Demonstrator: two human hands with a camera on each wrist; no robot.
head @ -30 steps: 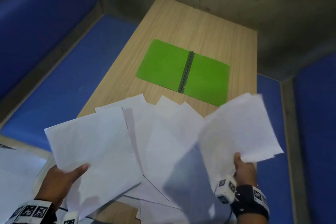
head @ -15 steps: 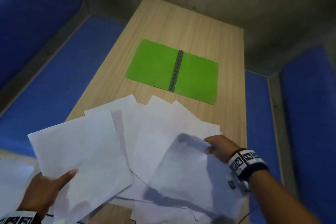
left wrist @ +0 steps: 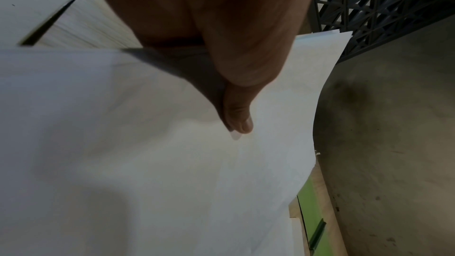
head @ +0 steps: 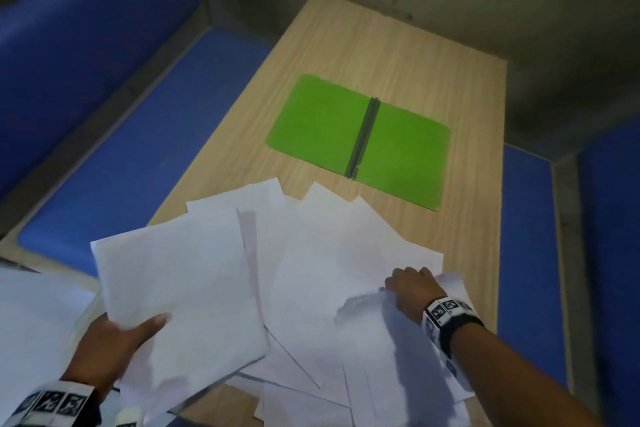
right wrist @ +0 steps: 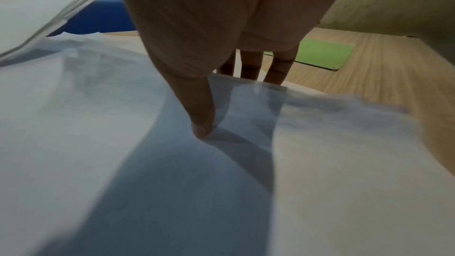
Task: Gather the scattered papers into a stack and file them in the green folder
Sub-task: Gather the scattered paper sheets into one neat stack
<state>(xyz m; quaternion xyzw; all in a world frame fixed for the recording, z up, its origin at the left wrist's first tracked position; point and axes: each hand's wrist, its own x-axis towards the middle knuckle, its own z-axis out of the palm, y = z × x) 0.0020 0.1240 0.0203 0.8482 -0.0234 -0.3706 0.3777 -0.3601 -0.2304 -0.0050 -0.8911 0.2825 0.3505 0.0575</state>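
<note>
Head view: left grip [head: 114, 340] pinches a white paper bundle [head: 180, 288]; right grip [head: 412, 291] pinches loose white sheets [head: 381, 340] near the open green folder [head: 360, 139].

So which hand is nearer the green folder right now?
Right. The right hand grips papers just short of the green folder; the left hand holds a sheaf farther back.

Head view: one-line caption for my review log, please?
Left hand holds sheets, right hand grasps loose papers; green folder lies open beyond.
</note>
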